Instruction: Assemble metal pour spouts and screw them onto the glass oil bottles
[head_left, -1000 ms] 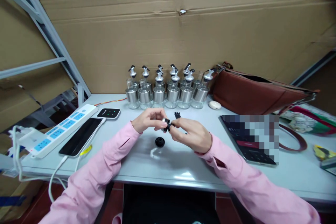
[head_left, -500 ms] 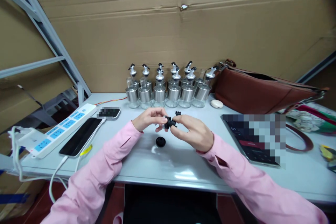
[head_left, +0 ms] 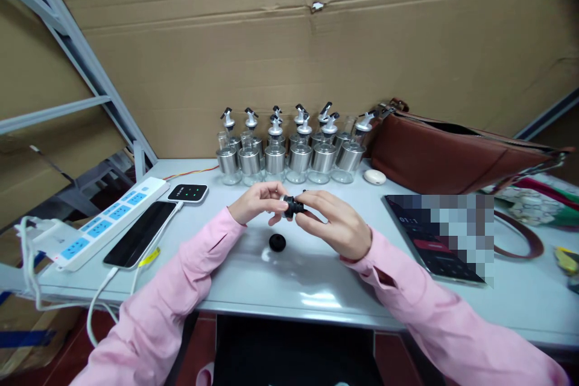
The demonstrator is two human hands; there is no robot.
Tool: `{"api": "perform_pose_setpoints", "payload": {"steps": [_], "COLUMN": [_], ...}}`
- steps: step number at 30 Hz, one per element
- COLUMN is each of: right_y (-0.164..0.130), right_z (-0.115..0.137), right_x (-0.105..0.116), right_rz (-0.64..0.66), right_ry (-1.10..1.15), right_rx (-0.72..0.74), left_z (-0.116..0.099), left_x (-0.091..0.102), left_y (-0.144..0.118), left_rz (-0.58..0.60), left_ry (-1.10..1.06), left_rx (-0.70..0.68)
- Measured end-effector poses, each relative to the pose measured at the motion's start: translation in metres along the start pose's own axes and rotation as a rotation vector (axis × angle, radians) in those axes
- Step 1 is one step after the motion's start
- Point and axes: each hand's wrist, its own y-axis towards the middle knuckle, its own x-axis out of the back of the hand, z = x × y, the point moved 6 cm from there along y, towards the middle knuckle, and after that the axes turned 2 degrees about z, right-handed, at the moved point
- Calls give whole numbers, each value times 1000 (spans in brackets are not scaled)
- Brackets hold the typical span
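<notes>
Between my hands, just above the table, is a bottle pour spout (head_left: 294,207) with a silver end and a black end. My left hand (head_left: 259,202) pinches the silver end, thumb and fingers closed round it. At the black end, the thumb and fingertips of my right hand (head_left: 332,223) close on the spout from the right. A round black cap (head_left: 277,242) lies on the table below the hands. Behind them stand several glass bottles (head_left: 275,161) with steel bands, many topped with silver-and-black spouts.
On the left lie a white power strip (head_left: 113,217), a phone (head_left: 141,234) on a white cable and a small black-screened device (head_left: 189,193). Toward the right are a brown bag (head_left: 434,157), a white oval case (head_left: 374,177) and a tablet (head_left: 434,241).
The small black piece that stuck up beside my right index finger is now mostly out of sight. The fingertips have shifted slightly on the spout. The black cap stays put.
</notes>
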Motion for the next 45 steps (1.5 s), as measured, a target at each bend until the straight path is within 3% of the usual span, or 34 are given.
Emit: {"api": "perform_pose_setpoints", "payload": {"steps": [6, 9, 11, 14, 16, 18, 22, 25, 33, 41, 45], "right_y": [2, -1, -3, -7, -9, -13, -27, -34, -29, -30, -18], "right_z": [-2, -1, -2, -12, -20, -24, -25, -22, -5, 9, 20], "right_x": [2, 6, 11, 14, 5, -12, -43, -53, -58, -53, -44], "right_rz": [-7, -56, -115, -130, -12, 186, 580, 721, 720, 742, 614], "right_ry": [80, 25, -28, -48, 3, 65, 122, 159, 199, 208, 169], "right_rx": [-41, 35, 68, -43, -136, -201, -277, -337, -357, -344, -206], "left_z": [3, -7, -16, -30, -27, -16, 12, 21, 32, 40, 40], "left_x": [-1, 9, 27, 66, 89, 105, 112, 101, 73, 56, 55], "left_y": [1, -1, -5, -15, -21, -24, -19, -15, -5, 1, 2], "left_rz": [8, -48, -168, -475, -660, -763, -732, -672, -496, -284, -285], "left_ry": [6, 72, 113, 299, 508, 671, 922, 1060, 1385, 1509, 1507], "left_rx": [9, -16, -53, -170, -168, -126, 29, 59, 119, 58, 53]}}
